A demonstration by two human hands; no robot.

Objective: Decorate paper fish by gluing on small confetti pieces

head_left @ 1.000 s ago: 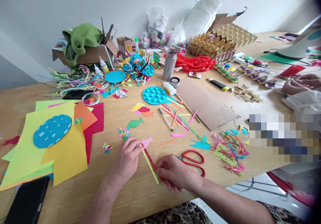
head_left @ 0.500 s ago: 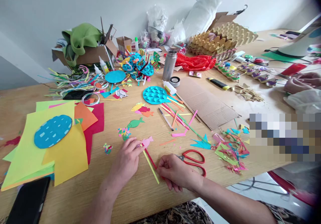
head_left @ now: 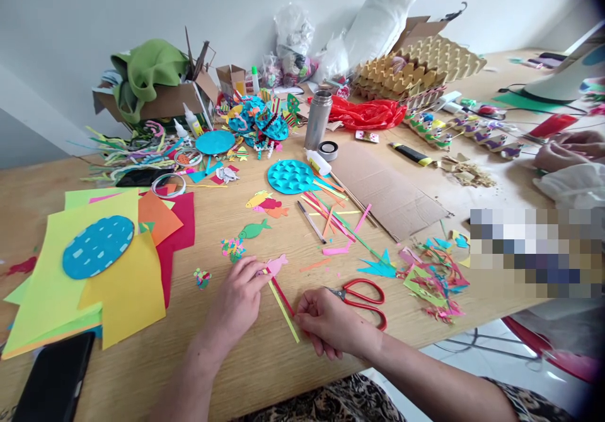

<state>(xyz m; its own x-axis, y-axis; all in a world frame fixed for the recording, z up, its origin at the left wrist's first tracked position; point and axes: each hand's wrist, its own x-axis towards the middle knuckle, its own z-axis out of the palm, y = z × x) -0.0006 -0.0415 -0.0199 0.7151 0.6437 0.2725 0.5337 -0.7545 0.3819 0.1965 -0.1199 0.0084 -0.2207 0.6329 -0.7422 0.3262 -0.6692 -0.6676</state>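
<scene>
A pink paper fish (head_left: 276, 266) lies flat under the fingertips of my left hand (head_left: 243, 293), whose fingers press together on it. From the fish, a red paper strip (head_left: 282, 294) runs down to my right hand (head_left: 326, 321), which pinches its lower end. Beside it a yellow-green strip (head_left: 286, 313) lies slanting on the table. Red-handled scissors (head_left: 366, 299) rest just right of my right hand, their blades partly hidden behind it. Above my left hand are a green paper fish (head_left: 254, 229) and several smaller paper fish (head_left: 271, 207).
Coloured sheets (head_left: 127, 283) and a black phone (head_left: 54, 378) lie at the left. A turquoise scaled disc (head_left: 290, 177), a pen (head_left: 312, 223), cardboard (head_left: 387, 189) and a metal bottle (head_left: 319, 121) stand or lie farther back. Paper scraps (head_left: 439, 277) are at the right; another person's hands (head_left: 567, 151) show beyond.
The view has shifted very slightly. Both hands keep their places on the fish and the red strip.
</scene>
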